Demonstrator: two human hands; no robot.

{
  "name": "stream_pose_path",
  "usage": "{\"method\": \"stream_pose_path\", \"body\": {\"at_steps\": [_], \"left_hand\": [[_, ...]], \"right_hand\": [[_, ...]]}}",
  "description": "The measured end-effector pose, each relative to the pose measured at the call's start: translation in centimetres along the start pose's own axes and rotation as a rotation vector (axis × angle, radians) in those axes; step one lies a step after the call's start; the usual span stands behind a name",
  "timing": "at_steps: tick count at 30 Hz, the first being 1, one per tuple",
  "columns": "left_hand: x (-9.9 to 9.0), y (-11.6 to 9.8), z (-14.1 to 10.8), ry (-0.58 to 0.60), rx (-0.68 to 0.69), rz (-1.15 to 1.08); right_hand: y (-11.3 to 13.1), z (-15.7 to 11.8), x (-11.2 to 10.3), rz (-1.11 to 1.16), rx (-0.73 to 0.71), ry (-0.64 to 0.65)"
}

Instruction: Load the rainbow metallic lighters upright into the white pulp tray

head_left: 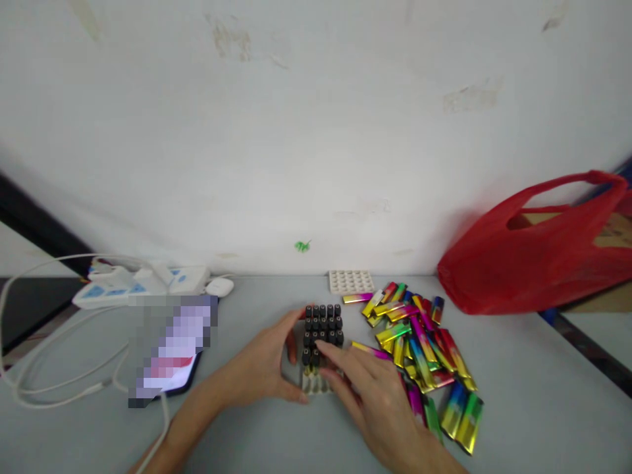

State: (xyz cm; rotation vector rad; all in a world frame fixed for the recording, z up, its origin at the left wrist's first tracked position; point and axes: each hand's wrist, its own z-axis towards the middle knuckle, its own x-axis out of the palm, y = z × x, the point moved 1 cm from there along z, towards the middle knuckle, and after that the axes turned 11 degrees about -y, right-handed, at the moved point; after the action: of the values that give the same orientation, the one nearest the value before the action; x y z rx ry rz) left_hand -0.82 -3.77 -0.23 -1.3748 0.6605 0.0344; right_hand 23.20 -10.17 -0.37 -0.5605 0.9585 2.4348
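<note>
A white tray with holes (316, 385) lies on the grey table, its back part filled with rows of small black-topped pieces (323, 324). Yellowish metal shows below the front ones. My left hand (261, 362) curves around the tray's left side, thumb at the near left corner and fingertips by the far left corner, partly hidden behind the pieces. With index finger and thumb, my right hand (378, 388) pinches a black-topped piece (316, 357) in the front filled row. Right of that hand is a loose pile of shiny multicoloured flat casings (419, 336).
Against the wall sits another white tray with holes (351, 282). A red plastic bag (513, 263) stands at the right. On the left are a phone (185, 355), partly blurred out, a white power strip (143, 286), a small white case (220, 286) and looping white cables (64, 403).
</note>
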Motion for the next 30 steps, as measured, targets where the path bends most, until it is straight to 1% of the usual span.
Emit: {"method": "stream_pose_path", "body": {"at_steps": [3, 5, 6, 8, 11, 13, 15, 20, 22, 24, 27, 30], "left_hand": [[0.0, -0.1, 0.0, -0.048, -0.033, 0.080], [0.1, -0.2, 0.0, -0.056, -0.025, 0.087], [0.1, -0.2, 0.0, -0.057, -0.020, 0.088], [0.1, -0.3, 0.0, -0.058, -0.021, 0.091], [0.0, -0.4, -0.1, -0.060, -0.047, 0.094], [0.0, -0.4, -0.2, -0.061, -0.059, 0.086], [0.1, -0.3, -0.2, -0.064, -0.056, 0.072], [0.3, 0.2, -0.2, -0.065, -0.015, 0.029], [0.4, 0.2, 0.0, -0.064, -0.026, 0.030], [0.5, 0.1, 0.0, -0.059, -0.053, 0.034], [0.4, -0.1, 0.0, -0.053, -0.075, 0.053], [0.3, -0.3, -0.1, -0.052, -0.084, 0.079]], "right_hand": [[-0.3, 0.8, -1.2, 0.038, 0.105, -0.009], [-0.9, 1.9, -2.6, 0.000, 0.238, -0.017], [-1.4, 2.5, -3.2, -0.025, 0.297, 0.025], [-2.3, 3.5, -4.4, -0.071, 0.378, 0.163], [-3.6, 4.1, -5.4, -0.162, 0.418, 0.338], [-4.0, 4.0, -5.6, -0.220, 0.423, 0.406], [-4.0, 3.9, -5.4, -0.271, 0.416, 0.433], [-3.8, 3.6, -4.7, -0.350, 0.337, 0.437], [-3.8, 3.4, -4.4, -0.333, 0.320, 0.459], [-3.8, 3.3, -4.2, -0.310, 0.332, 0.455], [-3.7, 3.3, -4.2, -0.242, 0.392, 0.370], [-3.6, 3.5, -4.7, -0.058, 0.495, 0.198]]}}
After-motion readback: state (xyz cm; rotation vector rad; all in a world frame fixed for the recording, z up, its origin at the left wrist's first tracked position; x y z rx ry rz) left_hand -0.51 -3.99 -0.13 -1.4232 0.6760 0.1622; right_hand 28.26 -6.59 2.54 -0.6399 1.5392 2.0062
